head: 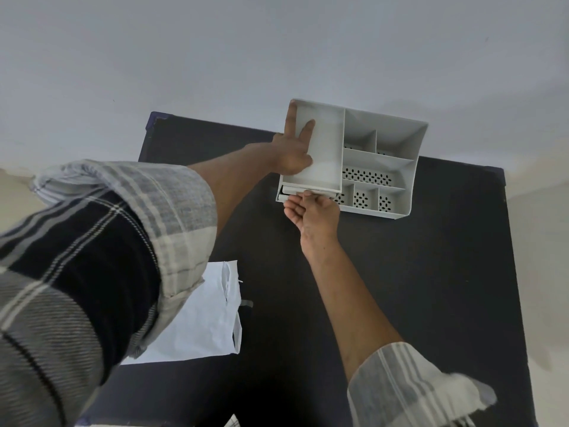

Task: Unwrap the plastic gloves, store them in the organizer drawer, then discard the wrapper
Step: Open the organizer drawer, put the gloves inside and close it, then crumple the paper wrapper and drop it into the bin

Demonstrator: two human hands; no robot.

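Observation:
A light grey plastic organizer (400,140) with several compartments stands at the far side of a dark table (415,272). My left hand (292,152) rests on the organizer's left side, fingers spread over its large left compartment. My right hand (314,214) is at the organizer's front lower edge, fingertips on the front of the drawer (292,192), which sticks out only slightly. The white plastic wrapper (200,322) lies flat on the table near me, partly hidden under my left sleeve, its top edge torn. The gloves are not visible.
The table stands against a pale wall, its far left corner (154,118) visible. Beige floor shows at both sides. My checked left sleeve (92,257) covers much of the near left view.

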